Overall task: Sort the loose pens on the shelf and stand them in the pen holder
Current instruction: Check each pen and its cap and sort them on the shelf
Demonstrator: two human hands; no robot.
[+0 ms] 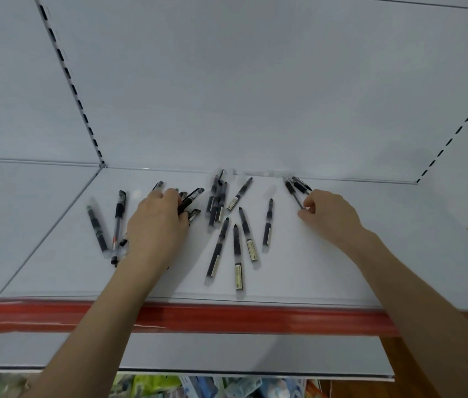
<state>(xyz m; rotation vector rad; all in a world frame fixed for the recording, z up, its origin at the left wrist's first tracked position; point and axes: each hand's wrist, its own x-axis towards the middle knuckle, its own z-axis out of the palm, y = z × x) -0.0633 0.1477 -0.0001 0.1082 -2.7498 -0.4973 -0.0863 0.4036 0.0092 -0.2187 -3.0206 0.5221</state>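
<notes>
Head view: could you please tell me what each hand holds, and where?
The right hand pinches a slim black-gripped pen by its near end. The left hand curls its fingers over clustered black pens; the exact hold is hidden.

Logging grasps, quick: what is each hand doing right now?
Left hand: fingers curled round a bunch of black-capped pens.
Right hand: pinches one pen by its end.

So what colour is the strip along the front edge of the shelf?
Red. The strip shows best in the head view, the only one here.
</notes>
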